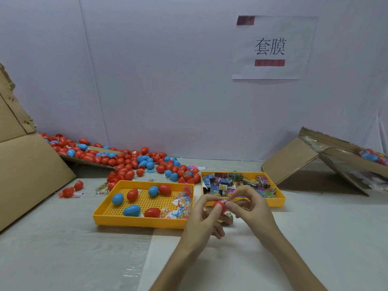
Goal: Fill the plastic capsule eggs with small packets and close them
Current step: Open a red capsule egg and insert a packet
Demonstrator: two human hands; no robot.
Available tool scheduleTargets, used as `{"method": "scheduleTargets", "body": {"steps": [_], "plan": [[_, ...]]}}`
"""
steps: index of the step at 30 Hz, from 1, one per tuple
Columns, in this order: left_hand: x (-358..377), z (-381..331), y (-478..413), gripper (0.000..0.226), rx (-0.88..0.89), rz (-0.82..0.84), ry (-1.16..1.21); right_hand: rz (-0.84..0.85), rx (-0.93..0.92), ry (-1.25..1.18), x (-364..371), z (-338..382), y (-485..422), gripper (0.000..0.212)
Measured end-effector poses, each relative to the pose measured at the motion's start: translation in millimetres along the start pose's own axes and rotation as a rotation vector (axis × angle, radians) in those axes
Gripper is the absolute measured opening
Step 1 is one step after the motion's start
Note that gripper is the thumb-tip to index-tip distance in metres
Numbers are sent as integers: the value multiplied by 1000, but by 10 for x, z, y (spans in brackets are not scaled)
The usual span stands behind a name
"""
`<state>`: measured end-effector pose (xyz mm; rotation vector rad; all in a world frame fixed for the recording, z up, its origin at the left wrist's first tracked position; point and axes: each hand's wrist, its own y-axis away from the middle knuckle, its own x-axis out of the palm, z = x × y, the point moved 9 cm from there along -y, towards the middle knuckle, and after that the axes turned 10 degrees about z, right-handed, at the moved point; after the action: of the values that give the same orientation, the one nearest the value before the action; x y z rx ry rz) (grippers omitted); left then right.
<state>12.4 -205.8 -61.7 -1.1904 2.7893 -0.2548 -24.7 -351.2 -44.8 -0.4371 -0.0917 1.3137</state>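
Cardboard flanks the pale table [84,248]: a large flap [27,171] leans at the left, and an opened box [294,162] lies tipped at the right with a few eggs showing in it. Against the back wall, a spill of red and blue capsule eggs [130,162] spreads from the left flap towards the middle. A paper sign [273,47] with printed characters is stuck on the wall above. Two yellow trays sit side by side in front of the spill. The left tray [138,222] holds three blue and three red eggs plus a heap of clear packets [180,202] at its right end. The right tray [281,198] is filled with small printed packets [226,181], and both hands partly hide its near rim. The left hand [201,223] grips a red egg [219,205] between thumb and curled fingers, raised above the table just in front of the right tray. The right hand [249,208] pinches a small packet [226,200] against the egg's upper right side. The egg is glossy red and mostly covered by fingers, so I cannot tell whether its halves are joined.
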Motion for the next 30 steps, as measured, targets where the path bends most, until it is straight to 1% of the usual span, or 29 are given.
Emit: {"method": "scheduleTargets", "body": {"steps": [3,6,7,11,13,17,21,25,30], "plan": [[7,24,6,17,-31,-2,32,-61,-55,94,-32,47,20,24],[6,84,10,22,-83,-10,92,-90,-136,204,20,132,45,13],[5,100,17,24,-99,-16,131,-82,-162,232,57,156,56,13],[27,170,39,31,-177,-2,312,-6,-249,267,214,213,99,27],[57,191,39,34,-213,24,355,18,-272,283,267,228,114,35],[116,198,33,42,-248,60,400,-37,-298,321,245,273,131,39],[144,159,42,57,-256,89,397,-70,-313,326,228,289,136,47],[98,147,37,45,-240,43,404,-73,-330,339,242,307,144,49],[87,177,22,45,-247,40,387,-82,-328,383,234,274,146,40]]}}
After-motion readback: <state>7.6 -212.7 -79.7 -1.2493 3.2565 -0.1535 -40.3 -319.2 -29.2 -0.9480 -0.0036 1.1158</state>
